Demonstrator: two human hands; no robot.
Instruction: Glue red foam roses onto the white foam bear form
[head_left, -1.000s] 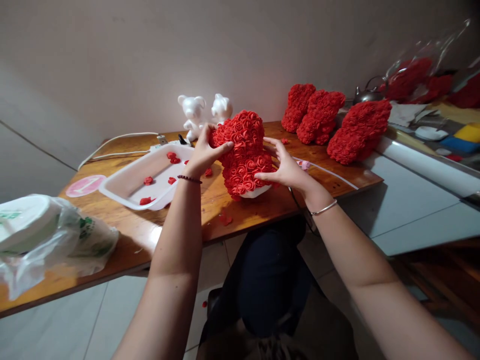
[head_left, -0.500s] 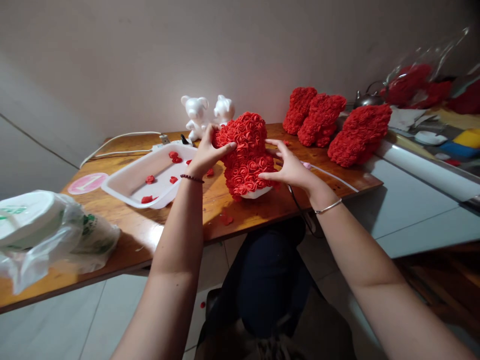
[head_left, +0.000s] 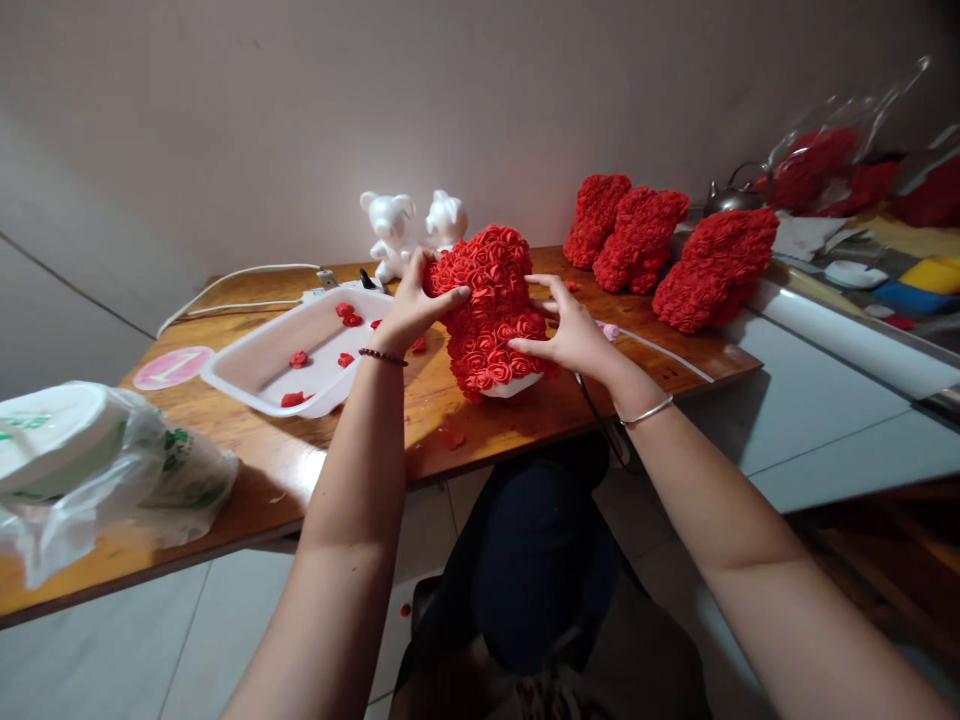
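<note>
Wooden table [head_left: 660, 345]: red rose-covered bear [head_left: 491, 310], white foam bottom [head_left: 512, 387]; left hand [head_left: 412, 305], right hand [head_left: 566, 335] fingers spread around it.

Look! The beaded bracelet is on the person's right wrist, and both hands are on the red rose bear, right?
No, the beaded bracelet is on the left wrist, as the head view shows. The left hand and right hand are on the red rose bear, as you said.
</note>
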